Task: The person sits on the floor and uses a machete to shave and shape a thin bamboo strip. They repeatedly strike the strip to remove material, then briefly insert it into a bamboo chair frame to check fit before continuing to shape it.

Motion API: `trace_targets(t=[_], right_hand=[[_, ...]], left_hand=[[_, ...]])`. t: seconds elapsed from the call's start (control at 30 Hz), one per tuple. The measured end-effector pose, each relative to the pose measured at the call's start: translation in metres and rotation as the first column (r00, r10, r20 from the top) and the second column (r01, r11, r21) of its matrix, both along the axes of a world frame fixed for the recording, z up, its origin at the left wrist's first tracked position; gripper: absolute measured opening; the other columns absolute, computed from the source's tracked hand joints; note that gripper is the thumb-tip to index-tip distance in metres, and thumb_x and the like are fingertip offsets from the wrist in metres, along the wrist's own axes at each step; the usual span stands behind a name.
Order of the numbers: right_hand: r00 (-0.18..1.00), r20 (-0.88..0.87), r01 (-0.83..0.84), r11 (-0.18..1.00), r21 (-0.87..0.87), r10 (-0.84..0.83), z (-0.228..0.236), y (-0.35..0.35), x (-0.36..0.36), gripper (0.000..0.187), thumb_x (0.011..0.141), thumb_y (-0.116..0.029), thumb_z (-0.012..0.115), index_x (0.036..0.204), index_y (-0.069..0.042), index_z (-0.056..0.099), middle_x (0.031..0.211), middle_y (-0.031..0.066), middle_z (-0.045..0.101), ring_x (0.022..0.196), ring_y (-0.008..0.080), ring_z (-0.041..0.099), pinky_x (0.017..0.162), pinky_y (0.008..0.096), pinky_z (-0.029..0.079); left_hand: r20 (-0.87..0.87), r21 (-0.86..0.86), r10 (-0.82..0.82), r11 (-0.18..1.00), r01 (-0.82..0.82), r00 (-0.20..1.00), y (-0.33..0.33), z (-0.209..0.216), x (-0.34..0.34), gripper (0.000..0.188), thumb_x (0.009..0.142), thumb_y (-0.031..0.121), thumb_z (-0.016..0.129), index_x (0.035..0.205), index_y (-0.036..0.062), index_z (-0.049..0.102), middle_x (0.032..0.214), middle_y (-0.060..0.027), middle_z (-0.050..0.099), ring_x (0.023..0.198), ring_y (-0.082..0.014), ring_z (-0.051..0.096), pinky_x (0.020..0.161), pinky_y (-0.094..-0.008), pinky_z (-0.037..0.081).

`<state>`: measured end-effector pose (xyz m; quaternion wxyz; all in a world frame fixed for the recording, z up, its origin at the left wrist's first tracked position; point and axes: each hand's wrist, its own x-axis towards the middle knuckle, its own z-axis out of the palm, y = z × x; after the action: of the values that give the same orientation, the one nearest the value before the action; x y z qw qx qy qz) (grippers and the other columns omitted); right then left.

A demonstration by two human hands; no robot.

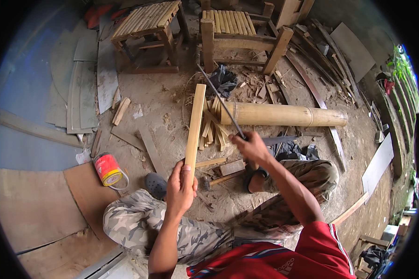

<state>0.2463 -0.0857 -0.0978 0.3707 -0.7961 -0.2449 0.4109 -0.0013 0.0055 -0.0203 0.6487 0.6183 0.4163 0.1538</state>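
Note:
My left hand [180, 183] is closed round the lower end of a split bamboo slat [195, 125], which stands nearly upright before me. To its right, my right hand [250, 148] grips the handle of a long, narrow machete [217, 93]. The blade slants up and left, its tip above the slat's top end; a gap shows between blade and slat. Behind them lies a thick bamboo pole [284, 115], with a heap of thin bamboo strips [211, 132] by its left end. A dark, flat blade-like piece [280, 139] shows just right of my right hand.
A hammer [226, 179] and a wood block [233, 167] lie between my legs. At left stands a red paint can [108, 168]. Farther off are a bamboo-topped stool [146, 21], a bamboo-seated chair [228, 23] and a black plastic bag [223, 80]. Boards [321, 65] lie along the right.

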Motion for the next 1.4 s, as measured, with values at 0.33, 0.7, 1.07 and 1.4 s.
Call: trace_targets(t=[0.33, 0.7, 1.07, 1.4], right_hand=[[0.935, -0.288, -0.134, 0.959, 0.248, 0.205, 0.044, -0.013, -0.086, 0.048, 0.085, -0.041, 0.079, 0.113, -0.003, 0.069, 0.060, -0.0038, 0.049, 0.054, 0.0067, 0.044, 0.050, 0.0269, 0.033], [0.836, -0.544, 0.203, 0.883, 0.424, 0.069, 0.031, -0.014, -0.065, 0.020, 0.096, -0.019, 0.067, 0.087, -0.002, 0.060, 0.061, 0.0007, 0.050, 0.050, 0.0116, 0.048, 0.048, 0.0278, 0.040], [0.696, -0.711, 0.588, 0.650, 0.481, -0.102, 0.049, -0.024, 0.015, 0.021, 0.098, -0.025, 0.063, 0.085, -0.012, 0.052, 0.062, -0.0033, 0.042, 0.050, 0.0109, 0.044, 0.051, 0.0299, 0.040], [0.743, -0.618, 0.546, 0.766, 0.339, -0.256, 0.044, -0.015, 0.008, 0.025, 0.098, -0.029, 0.063, 0.085, -0.009, 0.055, 0.060, -0.0041, 0.044, 0.046, 0.0087, 0.044, 0.046, 0.0276, 0.038]], left_hand=[[0.348, 0.152, 0.074, 0.979, -0.134, 0.935, 0.002, -0.040, 0.010, 0.031, 0.106, 0.019, 0.041, 0.131, -0.0005, 0.044, 0.127, -0.0158, 0.058, 0.115, -0.0204, 0.055, 0.101, -0.0365, 0.043], [0.370, 0.033, 0.154, 0.983, -0.179, 0.916, 0.002, -0.034, 0.009, 0.030, 0.103, 0.019, 0.050, 0.126, 0.0003, 0.053, 0.129, -0.0170, 0.062, 0.118, -0.0252, 0.060, 0.096, -0.0389, 0.050], [0.420, -0.812, 0.574, 0.584, 0.008, 0.703, 0.052, -0.047, -0.027, 0.062, 0.101, 0.057, 0.041, 0.126, 0.0027, 0.056, 0.126, -0.0173, 0.062, 0.108, -0.0310, 0.065, 0.090, -0.0483, 0.056], [0.449, -0.588, -0.373, 0.561, 0.583, 0.812, 0.003, -0.023, -0.001, 0.052, 0.108, 0.037, 0.034, 0.146, 0.0012, 0.040, 0.096, -0.0063, 0.062, 0.055, -0.0056, 0.054, 0.046, -0.0168, 0.044]])
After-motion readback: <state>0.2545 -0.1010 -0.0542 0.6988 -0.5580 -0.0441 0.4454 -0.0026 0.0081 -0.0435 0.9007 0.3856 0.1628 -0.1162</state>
